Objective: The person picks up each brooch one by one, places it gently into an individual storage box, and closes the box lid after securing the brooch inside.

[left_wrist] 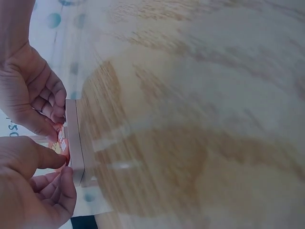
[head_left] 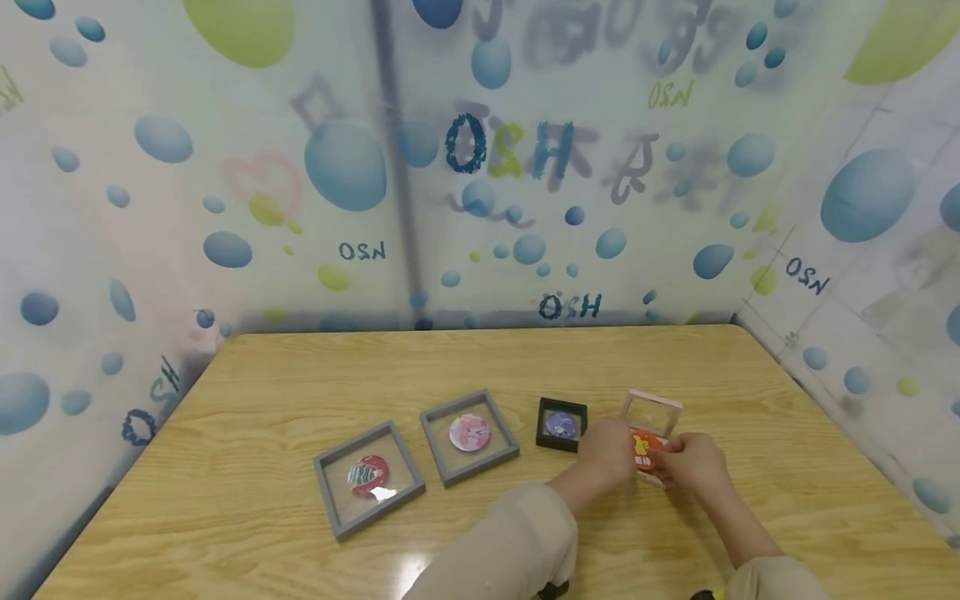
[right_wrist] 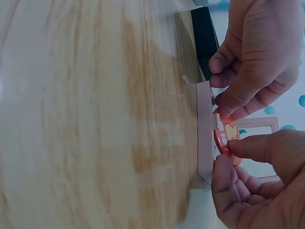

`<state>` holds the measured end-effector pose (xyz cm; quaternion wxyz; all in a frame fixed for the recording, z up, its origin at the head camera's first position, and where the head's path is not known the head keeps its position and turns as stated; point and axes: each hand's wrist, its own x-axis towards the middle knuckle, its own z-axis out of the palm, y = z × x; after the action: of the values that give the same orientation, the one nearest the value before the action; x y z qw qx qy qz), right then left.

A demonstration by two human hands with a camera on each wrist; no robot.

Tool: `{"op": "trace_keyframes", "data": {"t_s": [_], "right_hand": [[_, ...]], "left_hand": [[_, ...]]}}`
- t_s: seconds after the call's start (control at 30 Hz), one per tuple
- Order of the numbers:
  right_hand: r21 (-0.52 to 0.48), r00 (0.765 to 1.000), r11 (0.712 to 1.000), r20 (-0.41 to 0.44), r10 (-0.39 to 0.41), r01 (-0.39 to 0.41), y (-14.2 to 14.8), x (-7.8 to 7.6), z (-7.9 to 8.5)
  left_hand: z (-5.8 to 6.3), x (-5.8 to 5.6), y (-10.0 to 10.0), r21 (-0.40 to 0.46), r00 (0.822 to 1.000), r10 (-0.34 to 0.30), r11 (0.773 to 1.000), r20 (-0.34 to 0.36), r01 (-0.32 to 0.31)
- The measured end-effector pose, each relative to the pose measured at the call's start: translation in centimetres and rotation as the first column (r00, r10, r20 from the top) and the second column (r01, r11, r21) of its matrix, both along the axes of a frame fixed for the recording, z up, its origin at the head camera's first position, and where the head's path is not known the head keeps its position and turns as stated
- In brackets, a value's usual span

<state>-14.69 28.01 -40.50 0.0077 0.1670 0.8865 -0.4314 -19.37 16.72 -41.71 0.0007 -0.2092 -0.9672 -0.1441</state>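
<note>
A small pink display case (right_wrist: 205, 133) stands on the table with its framed clear lid (head_left: 654, 412) raised. Over its lower half is a round red badge (head_left: 643, 448) with a yellow figure and white lettering. My left hand (head_left: 606, 454) pinches the badge from the left, thumb at its edge and other fingers curled near the case end. From the right, my right hand (head_left: 697, 468) pinches the same badge, its thumb on the printed face. In the right wrist view the badge looks tilted against the case. My fingers hide part of its rim.
Left of the pink case lies a black case (head_left: 551, 437) with a purple badge. Farther left are two grey cases: one (head_left: 450, 479) with a pink badge, another (head_left: 330, 500) with a red and green badge. Patterned curtains (head_left: 480, 250) surround the wooden table (head_left: 225, 467).
</note>
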Motion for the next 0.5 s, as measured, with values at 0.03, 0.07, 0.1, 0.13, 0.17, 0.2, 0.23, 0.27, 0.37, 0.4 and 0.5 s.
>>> {"op": "trace_keyframes", "data": {"t_s": [0.03, 0.07, 0.1, 0.13, 0.17, 0.2, 0.23, 0.27, 0.37, 0.4, 0.5], "right_hand": [[0.004, 1.000, 1.000, 0.002, -0.001, 0.001, -0.04, 0.02, 0.04], [0.008, 1.000, 1.000, 0.002, 0.001, -0.001, -0.05, 0.02, 0.06], [0.011, 1.000, 1.000, 0.002, 0.001, -0.001, -0.05, 0.01, 0.06], [0.013, 1.000, 1.000, 0.001, 0.002, -0.002, -0.03, -0.02, 0.03], [0.019, 1.000, 1.000, 0.000, 0.002, -0.002, -0.02, -0.04, 0.00], [0.025, 1.000, 1.000, -0.003, 0.004, -0.004, 0.03, -0.07, -0.04], [0.038, 1.000, 0.999, -0.005, 0.008, -0.008, 0.07, -0.08, -0.07], [0.044, 1.000, 0.999, -0.008, 0.009, -0.009, 0.08, -0.10, -0.11], [0.058, 1.000, 0.998, -0.011, 0.001, -0.001, 0.04, -0.04, -0.17], [0.059, 1.000, 0.998, -0.013, 0.001, 0.000, 0.03, -0.03, -0.18], [0.061, 1.000, 0.998, -0.014, 0.004, -0.003, 0.02, -0.01, -0.20]], "left_hand": [[0.00, 0.04, 0.01, -0.005, 1.000, -0.003, 1.000, 0.002, 0.003], [-0.02, 0.06, 0.02, -0.008, 1.000, -0.006, 1.000, 0.005, 0.006], [-0.04, 0.10, 0.04, -0.015, 1.000, -0.009, 1.000, 0.007, 0.009], [-0.02, 0.15, 0.04, -0.020, 1.000, -0.008, 1.000, 0.012, 0.008], [0.02, 0.22, 0.06, -0.028, 1.000, -0.007, 1.000, 0.017, 0.008], [0.04, 0.28, 0.08, -0.036, 1.000, -0.007, 0.999, 0.023, 0.008], [0.08, 0.34, 0.11, -0.050, 1.000, -0.008, 0.999, 0.025, 0.009], [0.12, 0.40, 0.11, -0.064, 1.000, -0.009, 0.998, 0.025, 0.011], [0.29, 0.61, 0.11, -0.111, 1.000, -0.018, 0.994, 0.014, 0.019], [0.34, 0.66, 0.10, -0.125, 1.000, -0.022, 0.992, 0.007, 0.023], [0.47, 0.81, 0.02, -0.152, 1.000, -0.028, 0.988, -0.010, 0.026]]}}
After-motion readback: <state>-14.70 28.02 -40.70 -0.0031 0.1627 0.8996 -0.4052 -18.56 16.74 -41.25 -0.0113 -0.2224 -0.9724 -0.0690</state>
